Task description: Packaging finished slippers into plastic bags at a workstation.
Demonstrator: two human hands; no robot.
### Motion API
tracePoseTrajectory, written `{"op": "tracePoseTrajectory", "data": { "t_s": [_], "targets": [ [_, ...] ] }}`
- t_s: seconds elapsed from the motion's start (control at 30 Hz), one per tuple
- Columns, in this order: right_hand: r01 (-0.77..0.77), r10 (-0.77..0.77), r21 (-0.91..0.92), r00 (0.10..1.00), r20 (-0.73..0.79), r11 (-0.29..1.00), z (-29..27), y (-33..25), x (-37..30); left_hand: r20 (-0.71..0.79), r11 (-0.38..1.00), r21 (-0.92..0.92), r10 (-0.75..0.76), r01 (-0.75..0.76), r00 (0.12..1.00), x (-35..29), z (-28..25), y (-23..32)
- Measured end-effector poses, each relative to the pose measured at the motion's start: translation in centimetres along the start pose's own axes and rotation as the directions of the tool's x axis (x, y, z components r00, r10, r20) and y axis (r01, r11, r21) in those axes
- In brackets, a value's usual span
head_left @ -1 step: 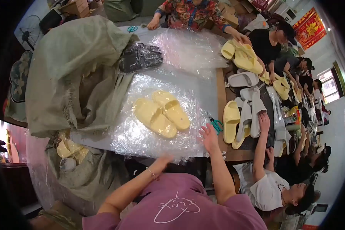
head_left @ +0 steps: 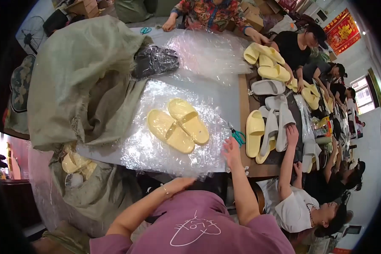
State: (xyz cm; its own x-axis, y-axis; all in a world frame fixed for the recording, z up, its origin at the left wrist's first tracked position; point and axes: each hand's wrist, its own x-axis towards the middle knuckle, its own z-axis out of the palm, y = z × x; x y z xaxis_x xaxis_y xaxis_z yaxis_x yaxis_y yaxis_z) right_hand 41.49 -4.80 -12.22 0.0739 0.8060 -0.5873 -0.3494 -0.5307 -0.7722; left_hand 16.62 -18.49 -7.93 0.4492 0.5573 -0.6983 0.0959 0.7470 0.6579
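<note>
A pair of pale yellow slippers (head_left: 177, 128) lies side by side on clear, shiny plastic bags (head_left: 135, 148) spread over the table in front of me. At the front edge, my left hand (head_left: 181, 184) is closed, its fingertips at the plastic's overhanging lower edge. My right hand (head_left: 231, 153) is open, fingers apart, by the right border of the plastic. Teal-handled scissors (head_left: 238, 136) lie just beyond its fingers.
A big greenish woven sack (head_left: 76, 76) covers the table's left side; a lower sack (head_left: 103, 190) holds yellow slippers. Dark plastic-wrapped goods (head_left: 155, 62) and stacked clear bags (head_left: 209, 53) lie farther back. Grey slippers (head_left: 278, 118) and co-workers line the right; another person stands opposite.
My left hand has moved slightly down, toward my body, and is less blurred. The plastic's lower edge has shifted with it. The person opposite has drawn a hand back from the yellow slippers.
</note>
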Motion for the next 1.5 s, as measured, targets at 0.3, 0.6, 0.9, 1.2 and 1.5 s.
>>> {"op": "tracePoseTrajectory", "data": {
  "t_s": [0.3, 0.6, 0.9, 1.2, 1.5],
  "targets": [
    [0.079, -0.076, -0.543, 0.997, 0.028, 0.836, -3.3, 8.1, -1.0, -0.360, 0.359, 0.933, 0.926, 0.030, 0.112, 6.5, -15.2, 4.2],
    [-0.092, 0.152, -0.424, 0.982, 0.110, 0.901, 3.6, 11.6, 0.3, -0.503, 0.429, 0.864, 0.717, 0.263, 0.482, 10.1, -24.5, 3.8],
    [0.050, -0.082, -0.152, 0.975, -0.208, 0.987, 1.6, 14.6, -3.2, -0.522, 0.419, 0.843, 0.482, 0.338, 0.703, 11.3, -22.5, 9.8],
    [0.003, -0.186, -0.307, 0.803, -0.567, 0.952, 7.1, 16.0, -1.9, -0.251, 0.291, 0.957, 0.799, 0.014, 0.546, 15.1, -29.3, 4.7],
    [-0.339, 0.398, 0.347, 0.910, -0.113, 0.874, 7.5, 16.2, -2.9, -0.355, 0.365, 0.922, 0.663, 0.128, 0.659, 13.6, -26.2, 7.2]
  ]
}}
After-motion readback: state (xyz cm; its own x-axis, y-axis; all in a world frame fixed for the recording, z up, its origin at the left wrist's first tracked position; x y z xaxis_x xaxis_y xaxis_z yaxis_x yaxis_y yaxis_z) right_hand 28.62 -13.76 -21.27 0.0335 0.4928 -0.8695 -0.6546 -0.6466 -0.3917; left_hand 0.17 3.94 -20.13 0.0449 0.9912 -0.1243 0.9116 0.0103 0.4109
